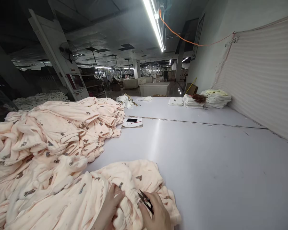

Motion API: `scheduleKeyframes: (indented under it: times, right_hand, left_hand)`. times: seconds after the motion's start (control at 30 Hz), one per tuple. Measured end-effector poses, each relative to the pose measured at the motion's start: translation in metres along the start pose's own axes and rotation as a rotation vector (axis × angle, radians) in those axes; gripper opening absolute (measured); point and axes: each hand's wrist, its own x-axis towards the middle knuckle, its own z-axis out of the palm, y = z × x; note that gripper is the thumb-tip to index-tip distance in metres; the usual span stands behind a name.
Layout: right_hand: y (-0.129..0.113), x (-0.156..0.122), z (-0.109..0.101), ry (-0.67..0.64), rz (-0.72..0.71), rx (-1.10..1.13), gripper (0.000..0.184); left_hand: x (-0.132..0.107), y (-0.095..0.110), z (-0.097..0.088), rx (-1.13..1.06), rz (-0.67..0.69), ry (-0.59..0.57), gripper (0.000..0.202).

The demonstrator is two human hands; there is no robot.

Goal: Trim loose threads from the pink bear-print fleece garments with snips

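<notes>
Pale table [218, 166], peach fabric [132, 174], hands [159, 212], apparently snips [148, 204] in right

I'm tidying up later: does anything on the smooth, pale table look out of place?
On the table, far right, a shaggy reddish-brown bundle lies among stacked white cloths, contrasting in colour and texture. The crumpled, peach printed fabric heap shows no visible damage.

Pale table [206, 153] | pink printed fabric [62, 131], left | papers [134, 125], mid | folded stacks [217, 99], far right
</notes>
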Motion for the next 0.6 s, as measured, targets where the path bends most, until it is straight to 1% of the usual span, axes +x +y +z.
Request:
scheduleKeyframes:
  times: [0.07, 0.13, 0.27, 0.43, 0.53, 0.6]
  right_hand:
    - [-0.004, 0.013, -0.001, -0.043, -0.071, -0.109, 0.021]
    - [-0.006, 0.019, 0.004, -0.092, -0.108, -0.171, 0.021]
    - [-0.003, 0.019, 0.014, -0.091, -0.116, -0.169, 0.021]
    - [0.002, 0.020, 0.010, -0.096, -0.206, -0.294, 0.022]
    - [0.004, 0.023, 0.009, -0.066, -0.167, -0.312, 0.024]
    - [0.005, 0.023, 0.011, -0.057, -0.155, -0.286, 0.024]
  left_hand:
    - [-0.007, -0.001, 0.001, -0.062, -0.037, -0.024, 0.061]
    - [-0.012, -0.001, 0.002, -0.069, -0.061, -0.030, 0.066]
    - [-0.015, -0.005, 0.001, -0.032, -0.061, -0.048, 0.072]
    - [-0.013, -0.016, 0.002, 0.070, 0.034, 0.014, 0.073]
    - [-0.011, -0.021, 0.006, 0.188, 0.129, 0.061, 0.069]
    - [-0.011, -0.022, 0.009, 0.236, 0.153, 0.081, 0.067]
